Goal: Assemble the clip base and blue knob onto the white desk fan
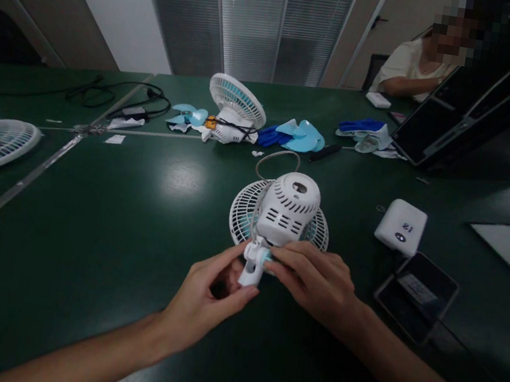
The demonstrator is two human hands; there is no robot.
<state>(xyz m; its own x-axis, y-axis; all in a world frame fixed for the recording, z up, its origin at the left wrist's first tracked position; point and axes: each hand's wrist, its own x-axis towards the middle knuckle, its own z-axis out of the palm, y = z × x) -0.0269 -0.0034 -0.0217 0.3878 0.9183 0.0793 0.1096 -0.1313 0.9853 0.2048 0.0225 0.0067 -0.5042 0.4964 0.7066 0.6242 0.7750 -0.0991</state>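
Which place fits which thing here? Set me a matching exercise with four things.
Things:
1. left hand
2. right hand
3. round grille
4. white box

Places:
A. under the vented motor housing
B. fingertips at the light-blue knob
C. right of the fan, bearing dark marks
D. thumb by the white clip's lower end

Pairs: 1-D, 2-B, 3-A, 4-C

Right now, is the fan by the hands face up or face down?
Face down: its slotted white motor housing sits uppermost, with the grille beneath it.
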